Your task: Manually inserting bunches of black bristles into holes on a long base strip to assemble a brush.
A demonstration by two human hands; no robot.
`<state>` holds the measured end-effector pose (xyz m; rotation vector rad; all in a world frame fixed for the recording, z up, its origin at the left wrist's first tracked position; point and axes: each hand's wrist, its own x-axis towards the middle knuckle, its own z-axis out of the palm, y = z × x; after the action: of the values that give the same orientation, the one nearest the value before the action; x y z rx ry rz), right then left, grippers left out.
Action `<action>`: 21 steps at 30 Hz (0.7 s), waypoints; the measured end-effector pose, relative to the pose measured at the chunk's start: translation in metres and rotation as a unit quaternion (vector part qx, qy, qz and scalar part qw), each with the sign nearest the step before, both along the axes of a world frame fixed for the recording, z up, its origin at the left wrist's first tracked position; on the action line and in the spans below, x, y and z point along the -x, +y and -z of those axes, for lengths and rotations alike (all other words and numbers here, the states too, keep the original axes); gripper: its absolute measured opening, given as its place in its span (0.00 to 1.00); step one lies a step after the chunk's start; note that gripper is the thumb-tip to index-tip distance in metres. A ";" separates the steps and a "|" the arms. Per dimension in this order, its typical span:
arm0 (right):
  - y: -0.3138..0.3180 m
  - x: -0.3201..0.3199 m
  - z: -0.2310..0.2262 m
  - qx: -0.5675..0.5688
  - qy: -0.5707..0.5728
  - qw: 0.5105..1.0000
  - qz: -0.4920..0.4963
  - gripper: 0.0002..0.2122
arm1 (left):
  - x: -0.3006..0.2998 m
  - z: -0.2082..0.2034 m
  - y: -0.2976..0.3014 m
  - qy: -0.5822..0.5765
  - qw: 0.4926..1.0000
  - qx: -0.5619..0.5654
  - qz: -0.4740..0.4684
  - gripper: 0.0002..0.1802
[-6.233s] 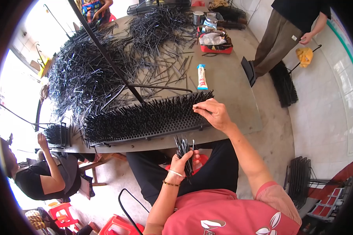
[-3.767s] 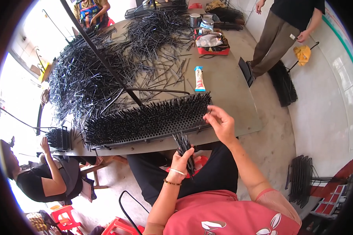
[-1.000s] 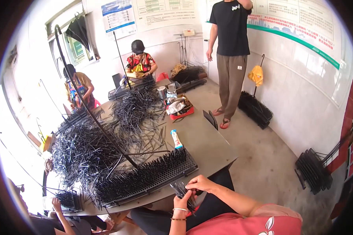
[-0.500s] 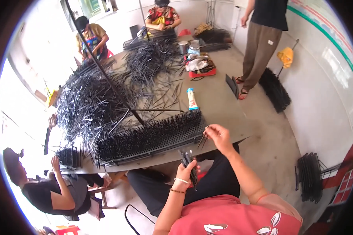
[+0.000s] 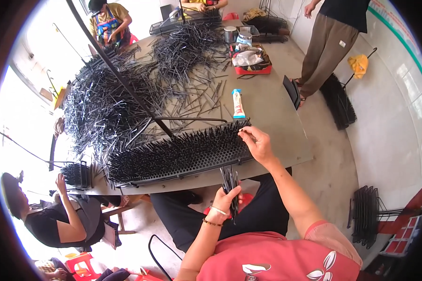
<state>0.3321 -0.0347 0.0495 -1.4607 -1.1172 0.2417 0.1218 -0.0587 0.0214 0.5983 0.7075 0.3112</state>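
A bundle of thin black strips (image 5: 229,179) stands upright in my left hand (image 5: 224,202), whose fingers are wrapped round it just off the table's near edge. My right hand (image 5: 260,144) is pinched at the right end of a long black perforated board (image 5: 215,159). What its fingertips hold is lost against the dark bristles. Dense black bristles (image 5: 173,147) stand up over most of the board, while rows of bare holes show along its near side. The board lies along the near edge of the table.
A thick black rod (image 5: 122,77) slants up over the table (image 5: 281,122). Behind it are heaps of loose black strips (image 5: 103,103). A wrapped packet (image 5: 238,104) and a red tray (image 5: 254,70) lie beyond the board. Several people sit or stand around.
My right hand has moved up and left, from beside the board onto its right end. The strips it held no longer show clearly. My left hand keeps its bundle, and the view has shifted.
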 end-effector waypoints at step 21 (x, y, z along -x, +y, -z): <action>-0.004 -0.002 -0.004 -0.032 -0.095 0.994 -0.054 0.05 | -0.007 0.005 0.003 0.016 0.999 0.047 -0.005 0.11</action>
<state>0.3342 -0.0391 0.0535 -1.3907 -1.3477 0.1429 0.1292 -0.0561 0.0160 0.5123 0.7512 0.2762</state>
